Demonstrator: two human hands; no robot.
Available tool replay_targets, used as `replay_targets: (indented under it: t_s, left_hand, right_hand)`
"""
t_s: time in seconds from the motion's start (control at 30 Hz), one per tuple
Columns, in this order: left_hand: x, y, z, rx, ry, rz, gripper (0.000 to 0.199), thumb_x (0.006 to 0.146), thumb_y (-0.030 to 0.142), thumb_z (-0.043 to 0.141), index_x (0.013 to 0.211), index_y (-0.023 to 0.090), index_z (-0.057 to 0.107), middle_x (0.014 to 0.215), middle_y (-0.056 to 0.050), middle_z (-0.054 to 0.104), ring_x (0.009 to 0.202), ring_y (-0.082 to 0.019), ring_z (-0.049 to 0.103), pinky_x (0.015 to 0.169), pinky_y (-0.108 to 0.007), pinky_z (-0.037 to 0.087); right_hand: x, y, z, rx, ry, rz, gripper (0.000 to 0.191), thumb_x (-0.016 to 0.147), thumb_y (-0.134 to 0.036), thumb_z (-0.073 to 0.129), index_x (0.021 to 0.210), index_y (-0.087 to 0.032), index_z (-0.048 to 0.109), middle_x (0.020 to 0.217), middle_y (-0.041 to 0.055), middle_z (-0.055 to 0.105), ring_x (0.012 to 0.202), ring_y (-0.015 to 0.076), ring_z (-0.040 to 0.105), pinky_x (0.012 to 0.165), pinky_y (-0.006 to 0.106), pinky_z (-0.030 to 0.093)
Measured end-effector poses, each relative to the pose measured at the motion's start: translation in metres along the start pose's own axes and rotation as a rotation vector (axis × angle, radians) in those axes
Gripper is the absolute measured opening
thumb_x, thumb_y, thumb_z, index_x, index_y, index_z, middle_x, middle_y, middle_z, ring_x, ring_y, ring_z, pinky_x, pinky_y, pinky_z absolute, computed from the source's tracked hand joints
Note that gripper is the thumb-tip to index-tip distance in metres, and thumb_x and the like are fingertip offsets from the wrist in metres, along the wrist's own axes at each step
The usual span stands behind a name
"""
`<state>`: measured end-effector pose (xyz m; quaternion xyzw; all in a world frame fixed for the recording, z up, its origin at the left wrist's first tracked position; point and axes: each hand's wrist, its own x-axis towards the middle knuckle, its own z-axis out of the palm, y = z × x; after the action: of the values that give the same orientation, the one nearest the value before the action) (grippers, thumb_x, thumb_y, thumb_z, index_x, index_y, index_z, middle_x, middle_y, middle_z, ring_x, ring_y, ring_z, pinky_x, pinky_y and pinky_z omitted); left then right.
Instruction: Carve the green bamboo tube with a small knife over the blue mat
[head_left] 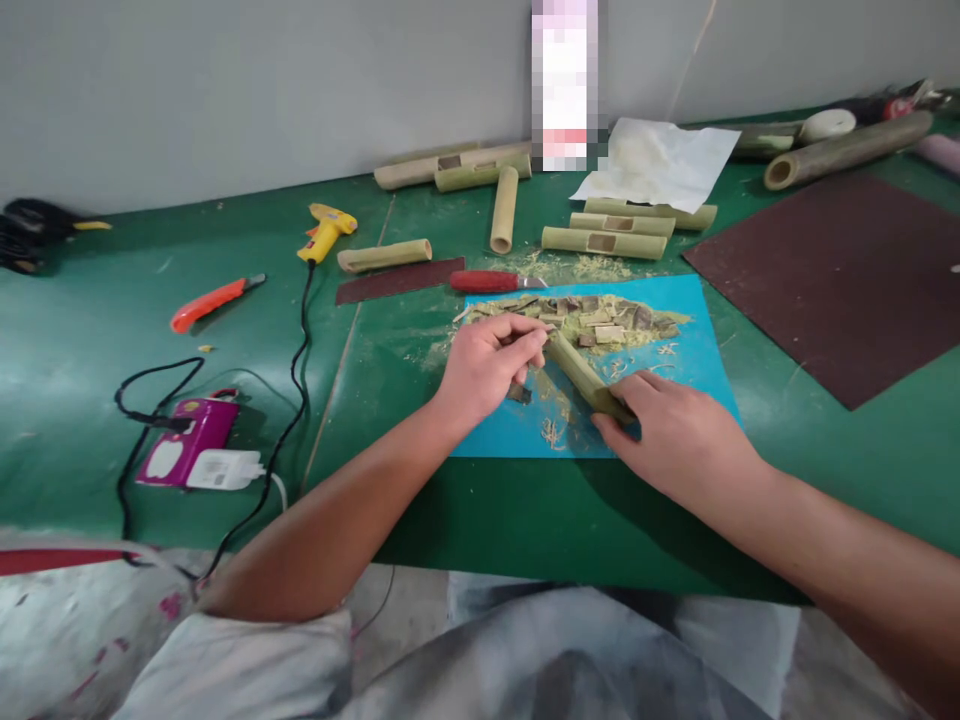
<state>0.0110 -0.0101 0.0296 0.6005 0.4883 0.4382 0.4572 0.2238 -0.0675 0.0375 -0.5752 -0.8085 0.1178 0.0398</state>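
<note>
Plainly, small print marks the white label on the charger (pixel 223 469) plugged into the purple power strip (pixel 187 442), but it is too fine to read; the tall panel by the wall (pixel 564 90) is blurred into blocks. Both forearms reach in from the near edge of the green table (pixel 525 510), angling inward. The left hand (pixel 491 365) is curled, thumb and forefinger drawn together in a pinch at the far end of the bamboo tube (pixel 576 366) (whether anything small sits between them, I cannot tell). The right hand (pixel 664 425), back upward, is wrapped around the tube's near end, thumb on the near side. The tube is held over the blue sheet (pixel 694 375), its long axis slanting from the right hand away and to the left, toward the left fingertips. Just beyond it, bamboo chips (pixel 609 333) and pale shavings lie on the sheet, and a red-handled tool (pixel 486 281) rests by the sheet's far left corner.
</note>
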Motion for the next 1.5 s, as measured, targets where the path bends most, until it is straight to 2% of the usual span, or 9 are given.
replay_targets:
  t_s: [0.13,0.27,0.47,0.67,0.8,0.93,1.17,1.3,1.5]
  left_hand:
    - [-0.004,0.003,0.000,0.167,0.021,0.165,0.011,0.085,0.021,0.069,0.092,0.018,0.078,0.077,-0.001,0.071,0.064,-0.009,0.061,0.060,-0.020,0.051]
    - [-0.006,0.001,0.001,0.236,0.015,0.223,0.013,0.087,0.021,0.068,0.095,0.020,0.077,0.091,-0.002,0.075,0.074,-0.012,0.066,0.067,-0.022,0.054]
    - [-0.004,-0.006,0.003,0.298,0.032,0.226,0.016,0.086,0.015,0.068,0.100,0.019,0.074,0.086,-0.001,0.074,0.067,-0.010,0.062,0.064,-0.021,0.053]
    - [0.001,-0.009,0.002,0.549,0.090,0.409,0.010,0.090,0.014,0.062,0.094,0.019,0.069,0.088,-0.001,0.070,0.068,-0.010,0.060,0.067,-0.022,0.051]
    - [0.003,-0.014,0.001,0.757,0.001,0.527,0.014,0.096,0.018,0.056,0.099,0.020,0.070,0.092,-0.004,0.071,0.085,-0.016,0.067,0.076,-0.026,0.053]
    - [0.002,-0.016,-0.002,0.784,-0.101,0.619,0.018,0.097,0.017,0.054,0.102,0.020,0.071,0.099,-0.007,0.072,0.091,-0.018,0.069,0.081,-0.029,0.055]
    - [0.001,-0.015,-0.003,0.635,-0.115,0.539,0.010,0.089,0.024,0.070,0.096,0.016,0.070,0.091,-0.004,0.069,0.068,-0.010,0.062,0.068,-0.023,0.053]
    - [0.000,-0.015,-0.001,0.590,-0.093,0.477,0.008,0.090,0.020,0.068,0.097,0.019,0.071,0.084,-0.001,0.066,0.070,-0.011,0.061,0.066,-0.023,0.051]
    - [0.001,-0.014,-0.003,0.560,-0.140,0.425,0.013,0.090,0.017,0.066,0.101,0.021,0.072,0.081,0.000,0.065,0.065,-0.010,0.059,0.064,-0.022,0.048]
  right_hand:
    - [0.000,-0.001,-0.001,-0.013,0.004,0.000,0.018,0.092,-0.033,0.057,0.087,-0.017,0.064,0.085,0.0062,0.067,0.071,0.0194,0.061,0.058,0.032,0.033]
    - [0.000,0.000,0.001,-0.008,0.030,-0.021,0.018,0.092,-0.031,0.057,0.088,-0.016,0.065,0.086,0.0067,0.068,0.072,0.0197,0.062,0.058,0.032,0.033]
    - [-0.001,0.001,0.002,-0.008,0.078,-0.045,0.017,0.091,-0.031,0.057,0.086,-0.017,0.064,0.084,0.0069,0.067,0.069,0.0189,0.060,0.057,0.032,0.031]
    - [-0.001,0.001,0.003,-0.001,0.121,-0.067,0.015,0.090,-0.030,0.057,0.082,-0.018,0.062,0.079,0.0061,0.066,0.066,0.0179,0.057,0.056,0.031,0.030]
    - [-0.001,0.001,0.004,0.013,0.126,-0.067,0.014,0.090,-0.029,0.057,0.083,-0.018,0.062,0.080,0.0060,0.066,0.066,0.0175,0.057,0.056,0.031,0.030]
    - [0.000,0.000,0.003,0.009,0.105,-0.059,0.015,0.090,-0.028,0.057,0.084,-0.016,0.064,0.080,0.0068,0.067,0.067,0.0177,0.058,0.056,0.031,0.030]
    - [-0.001,0.001,0.004,0.011,0.096,-0.071,0.016,0.091,-0.029,0.056,0.087,-0.016,0.065,0.085,0.0080,0.068,0.071,0.0194,0.061,0.058,0.031,0.033]
    - [-0.001,0.001,0.005,0.017,0.102,-0.069,0.016,0.091,-0.030,0.056,0.088,-0.017,0.065,0.085,0.0075,0.069,0.072,0.0198,0.062,0.058,0.031,0.034]
    - [-0.001,-0.002,0.000,0.006,0.033,-0.042,0.015,0.094,-0.028,0.054,0.092,-0.018,0.065,0.092,0.0097,0.071,0.078,0.0218,0.065,0.061,0.033,0.038]
